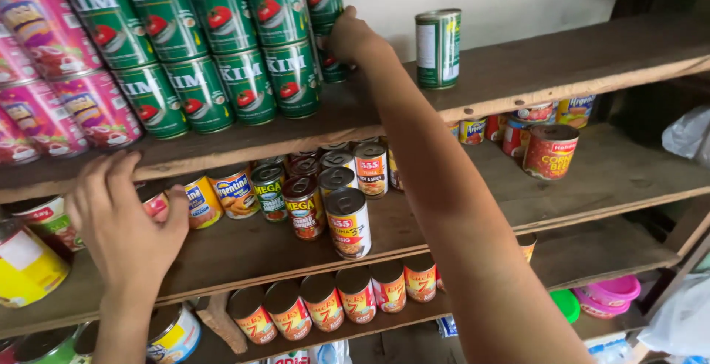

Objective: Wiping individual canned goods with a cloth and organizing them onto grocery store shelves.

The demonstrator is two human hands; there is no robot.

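The right hand [349, 37] reached to twelve o'clock and gripped a green can [330, 59] on the top shelf [562, 65], its fingers hidden behind the stack. Ten or so green cans [222, 46] stood there in two tiers (one more [438, 48] stood alone at one o'clock). The left hand [126, 220], at eight o'clock, lay open on the shelf edge [222, 150], holding nothing. Pink cans [44, 68] were cut off at the left.

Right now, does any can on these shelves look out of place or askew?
Yes. One green can stands alone on the top shelf, apart from the stacked green cans that the right hand touches. The left hand rests on the shelf edge below.
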